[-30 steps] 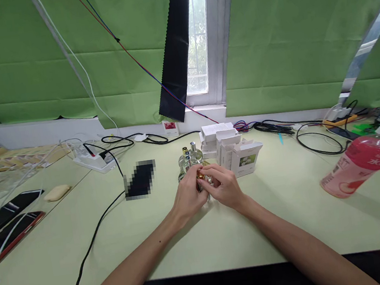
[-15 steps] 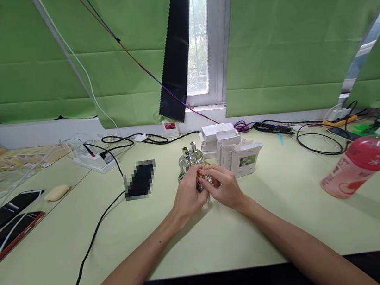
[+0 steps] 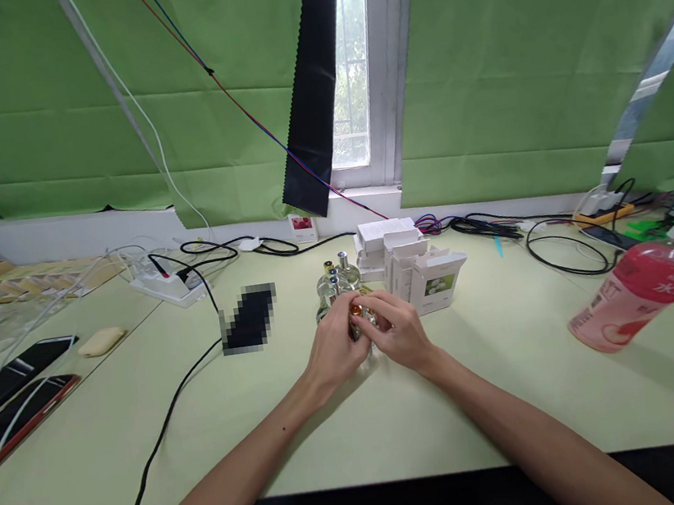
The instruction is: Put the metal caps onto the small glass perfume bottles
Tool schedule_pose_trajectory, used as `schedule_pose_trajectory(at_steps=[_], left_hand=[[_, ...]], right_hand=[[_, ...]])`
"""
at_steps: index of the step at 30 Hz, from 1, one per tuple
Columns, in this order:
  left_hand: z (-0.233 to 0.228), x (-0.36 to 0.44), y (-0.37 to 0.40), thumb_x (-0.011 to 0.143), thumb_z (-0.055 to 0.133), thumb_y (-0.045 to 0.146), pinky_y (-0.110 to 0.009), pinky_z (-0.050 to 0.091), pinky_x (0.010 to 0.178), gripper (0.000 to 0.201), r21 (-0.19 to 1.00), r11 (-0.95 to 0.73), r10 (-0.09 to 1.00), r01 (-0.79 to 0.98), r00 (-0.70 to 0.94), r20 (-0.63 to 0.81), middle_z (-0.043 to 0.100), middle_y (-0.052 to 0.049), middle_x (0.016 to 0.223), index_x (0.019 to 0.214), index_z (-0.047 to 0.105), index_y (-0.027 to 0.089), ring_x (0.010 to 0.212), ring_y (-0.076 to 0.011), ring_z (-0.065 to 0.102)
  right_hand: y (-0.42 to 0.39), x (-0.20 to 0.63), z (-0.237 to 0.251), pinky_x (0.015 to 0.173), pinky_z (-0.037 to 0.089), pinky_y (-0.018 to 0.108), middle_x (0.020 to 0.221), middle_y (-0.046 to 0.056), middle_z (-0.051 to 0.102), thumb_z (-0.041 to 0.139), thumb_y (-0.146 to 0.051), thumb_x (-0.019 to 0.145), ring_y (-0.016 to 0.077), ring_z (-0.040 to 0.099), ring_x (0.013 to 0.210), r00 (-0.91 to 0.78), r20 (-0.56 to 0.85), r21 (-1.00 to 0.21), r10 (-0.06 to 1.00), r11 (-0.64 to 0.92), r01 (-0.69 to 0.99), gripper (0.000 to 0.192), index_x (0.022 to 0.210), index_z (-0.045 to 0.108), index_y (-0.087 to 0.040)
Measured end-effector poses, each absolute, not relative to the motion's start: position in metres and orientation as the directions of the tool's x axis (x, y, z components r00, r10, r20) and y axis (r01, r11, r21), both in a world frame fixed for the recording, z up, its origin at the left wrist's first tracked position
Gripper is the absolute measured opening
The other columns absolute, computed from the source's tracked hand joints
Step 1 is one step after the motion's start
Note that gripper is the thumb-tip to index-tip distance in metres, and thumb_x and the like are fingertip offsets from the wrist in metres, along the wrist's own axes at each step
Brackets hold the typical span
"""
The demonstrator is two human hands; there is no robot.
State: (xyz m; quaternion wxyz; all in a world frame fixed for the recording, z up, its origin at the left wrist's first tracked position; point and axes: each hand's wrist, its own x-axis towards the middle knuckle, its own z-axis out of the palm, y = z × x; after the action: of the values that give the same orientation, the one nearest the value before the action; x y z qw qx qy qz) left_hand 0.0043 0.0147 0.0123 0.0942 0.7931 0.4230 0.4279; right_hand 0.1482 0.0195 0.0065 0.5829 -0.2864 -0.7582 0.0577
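In the head view, both hands meet at the middle of the pale green table [image 3: 513, 362]. The left hand [image 3: 333, 351] is curled around a small glass bottle [image 3: 361, 325], mostly hidden by the fingers. The right hand [image 3: 398, 329] is closed too, pinching the bottle's gold cap [image 3: 355, 310] between fingertips. The bottle is just above the table, at the centre of view.

At 12 o'clock from the hands, almost touching them, stands a cluster of glass bottles [image 3: 333, 283]. At 1 o'clock, a stack of small white boxes [image 3: 413, 263] sits near. At 3 o'clock, well apart, a pink bottle [image 3: 637, 294] stands tilted. At 10 o'clock lies a pixelated dark object [image 3: 249, 318], and a black cable [image 3: 166, 416] runs past it toward 8 o'clock.
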Motion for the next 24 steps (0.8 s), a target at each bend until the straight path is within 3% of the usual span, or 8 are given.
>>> schedule_pose_trajectory(at_steps=[24], left_hand=[[0.0128, 0.0041, 0.0148, 0.076, 0.053, 0.007, -0.026, 0.050, 0.066, 0.041, 0.508, -0.629, 0.749, 0.588, 0.283, 0.599, 0.067, -0.005, 0.099, 0.115, 0.052, 0.019, 0.075, -0.0148, 0.063]], right_hand=[[0.0198, 0.1472, 0.0049, 0.053, 0.047, 0.024, 0.088, 0.005, 0.065, 0.061, -0.020, 0.092, 0.0114, 0.057, 0.062, -0.133, 0.836, -0.446, 0.533, 0.800, 0.401, 0.012, 0.101, 0.069, -0.021]])
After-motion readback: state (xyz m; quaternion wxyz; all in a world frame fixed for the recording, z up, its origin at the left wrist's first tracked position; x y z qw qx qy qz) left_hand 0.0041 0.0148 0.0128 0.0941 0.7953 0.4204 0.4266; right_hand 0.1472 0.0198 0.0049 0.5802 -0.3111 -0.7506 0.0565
